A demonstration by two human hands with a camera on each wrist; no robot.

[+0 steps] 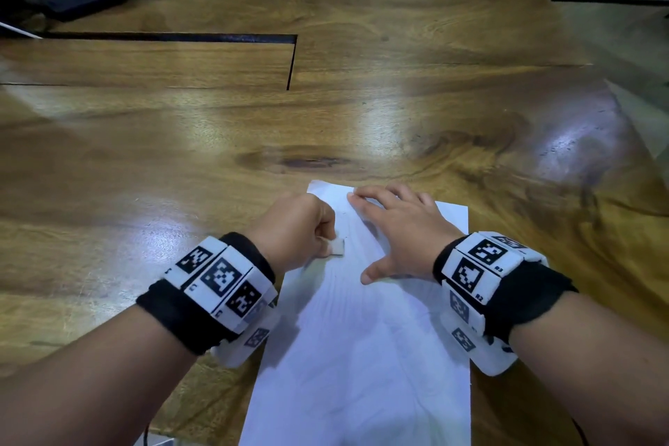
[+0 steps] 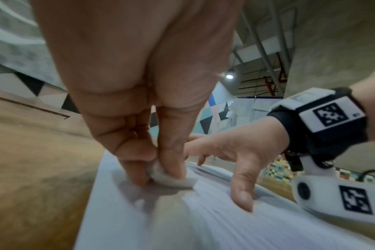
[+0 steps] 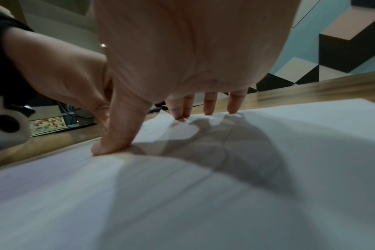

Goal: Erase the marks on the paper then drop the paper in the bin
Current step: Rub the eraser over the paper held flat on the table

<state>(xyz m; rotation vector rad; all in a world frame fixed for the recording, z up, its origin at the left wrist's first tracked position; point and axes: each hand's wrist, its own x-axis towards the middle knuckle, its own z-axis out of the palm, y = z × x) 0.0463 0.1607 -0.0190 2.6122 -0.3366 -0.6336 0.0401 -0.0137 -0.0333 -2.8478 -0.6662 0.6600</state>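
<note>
On the glossy wooden table, the left hand pinches a small white eraser against the white paper sheet; the right hand, fingers spread flat, presses its far part.

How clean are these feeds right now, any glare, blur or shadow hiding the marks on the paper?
Head view: overhead glare streaks the wooden table, and the paper looks washed out. Left wrist view: the eraser and paper are motion-blurred under the left hand. Right wrist view: the right hand shadows the paper; the foreground is soft.

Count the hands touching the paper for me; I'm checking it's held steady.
2: the right hand presses spread fingers on the paper; the left hand rubs a pinched eraser on it.
</note>
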